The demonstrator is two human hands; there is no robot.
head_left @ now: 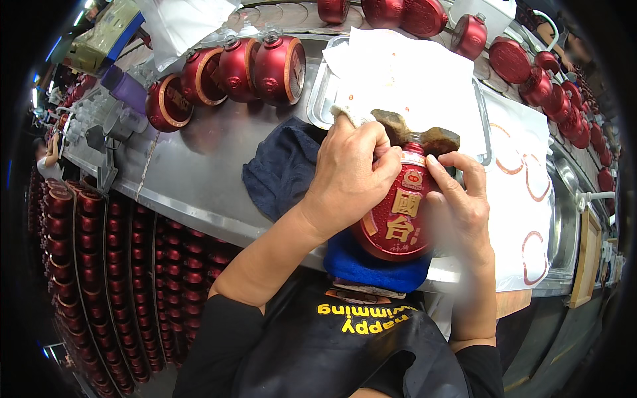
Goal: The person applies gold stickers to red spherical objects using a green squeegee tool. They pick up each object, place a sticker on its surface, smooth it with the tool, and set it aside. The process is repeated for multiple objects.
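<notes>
A round red bottle (391, 233) with raised gold characters lies tilted, its neck away from me, on a folded blue cloth (371, 270). Two brown, worn-looking blocks (440, 140) flank its neck. A pale decorated band (413, 159) crosses the bottle's shoulder. My left hand (348, 169) is closed around a small whitish cloth (346, 114), and its thumb presses the band's left end. At the band's right end, my right hand (468, 196) grips the bottle's shoulder with thumb and fingers; part of this hand is blurred.
A dark blue cloth (279, 162) lies left of the bottle on the metal table (199, 174). Several red bottles (280, 69) stand beyond it. A white sheet (405, 73) covers a metal tray (319, 99). Curved label strips (535, 259) lie on another sheet at right.
</notes>
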